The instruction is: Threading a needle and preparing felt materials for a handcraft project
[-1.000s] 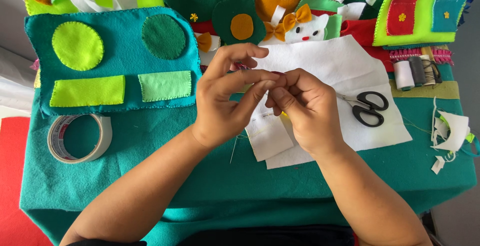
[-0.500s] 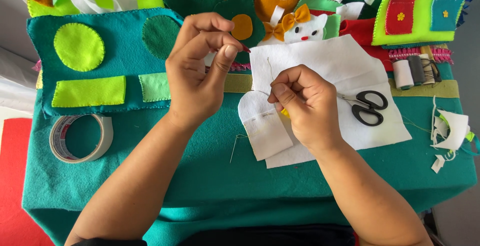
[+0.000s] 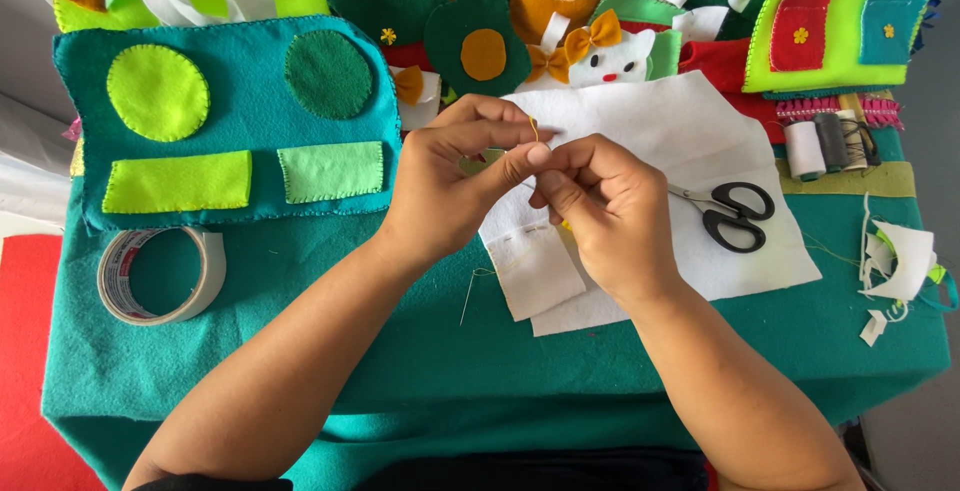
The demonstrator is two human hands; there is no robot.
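My left hand (image 3: pixel 455 176) and my right hand (image 3: pixel 605 211) meet fingertip to fingertip over a white felt sheet (image 3: pixel 690 141) on the green-covered table. The left thumb and forefinger pinch a thin yellow thread (image 3: pixel 535 129) that sticks up in a small loop. The right fingers are curled tight beside them, pinching something small that I cannot make out. A smaller white felt piece (image 3: pixel 535 271) with a stitched top edge lies just under my right hand. A loose thread (image 3: pixel 470 291) trails down over the green cloth below my left wrist.
Black scissors (image 3: pixel 730 213) lie on the white felt right of my hands. A teal felt panel (image 3: pixel 240 101) with green shapes is at the left, a tape roll (image 3: pixel 160 276) below it. Thread spools (image 3: pixel 825 143) and felt scraps (image 3: pixel 900 261) sit right; coloured felt pieces crowd the far edge.
My left hand had pulled up and away to the left half a second ago; it has come back down to meet my right hand again. The right hand stayed in place.
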